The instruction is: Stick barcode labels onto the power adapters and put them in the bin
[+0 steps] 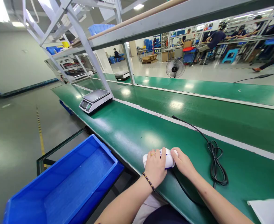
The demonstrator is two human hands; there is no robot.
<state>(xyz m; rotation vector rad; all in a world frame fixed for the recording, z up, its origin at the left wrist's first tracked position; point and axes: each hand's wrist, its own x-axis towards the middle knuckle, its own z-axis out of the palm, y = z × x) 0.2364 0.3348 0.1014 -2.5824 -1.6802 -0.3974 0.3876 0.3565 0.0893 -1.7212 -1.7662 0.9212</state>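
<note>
- Hands clamped together on one thing: the left hand [155,166] lies across its top with fingers curled over the far side; the right hand [183,161] grips its right end, thumb along the upper face
- White object [169,160] held just above or on the counter [127,130], near the front edge; rounded, smooth casing with a bluish edge low down; much of it is covered by fingers, and I cannot tell whether it touches the surface
- Thin black cord [183,189] curving from beneath the object, under the right forearm; whether the two join is hidden
- Counter top green, slick and glossy, streaked with light reflections; its front edge runs diagonally past the left wrist; a broad green stretch lies between the hands and the scale [96,100], a pale-bodied box with a flat metal plate
- Coiled black cable [213,155] to the right of the right hand, well apart from it; its loose end reaches the narrow pale rail [244,145], which bounds the working strip on the far side
- White sheet-like piece [269,211] at the lower right, sharp-cornered; material unclear
- Blue bin [74,186] beside the front edge, left of the hands; deep, straight-walled, smooth plastic with a thick rim
</note>
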